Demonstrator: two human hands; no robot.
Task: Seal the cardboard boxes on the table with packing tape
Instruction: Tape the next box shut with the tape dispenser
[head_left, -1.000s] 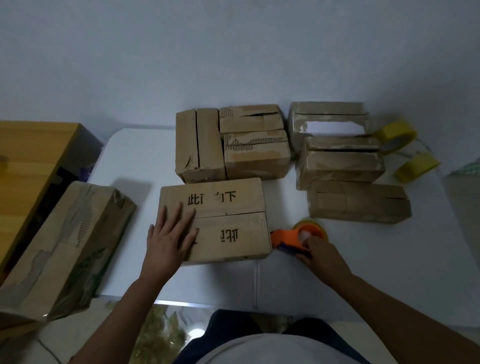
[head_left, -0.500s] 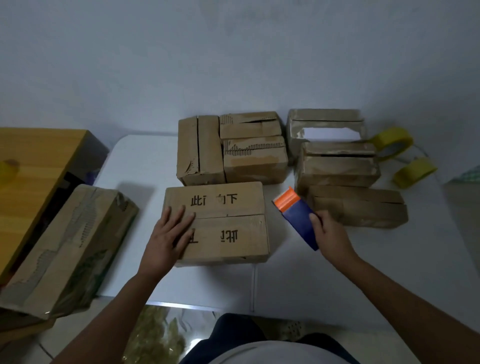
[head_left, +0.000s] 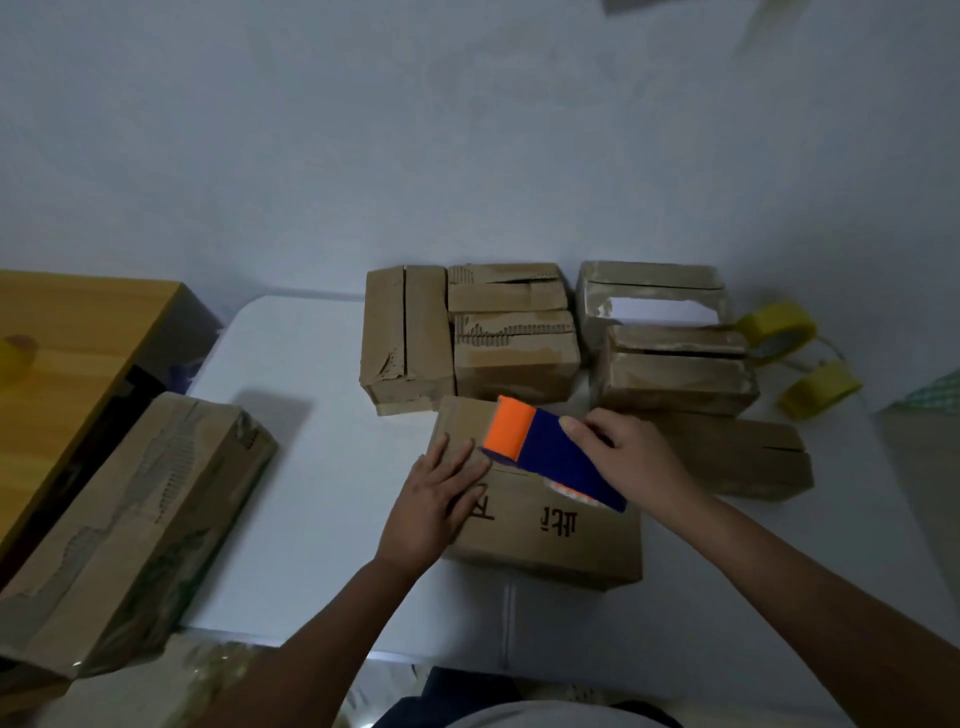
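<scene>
A cardboard box with black printed characters (head_left: 561, 525) lies on the white table (head_left: 311, 499) in front of me. My left hand (head_left: 436, 499) rests flat on its left part, fingers straight. My right hand (head_left: 634, 457) grips a blue and orange tape dispenser (head_left: 545, 452) and holds it over the box's top, orange end toward the far left corner. Whether the dispenser touches the box I cannot tell.
Several more cardboard boxes stand behind: one group (head_left: 467, 332) at the centre, another (head_left: 670, 353) to the right, and a flat one (head_left: 748, 457) beside my right hand. Two yellow tape rolls (head_left: 779, 332) (head_left: 821, 389) lie far right. A large box (head_left: 119, 525) and a wooden cabinet (head_left: 67, 332) sit at left.
My right hand lifted the tape dispenser from the table right of the box and carried it left, over the box's top. My left hand stayed flat on the box.
</scene>
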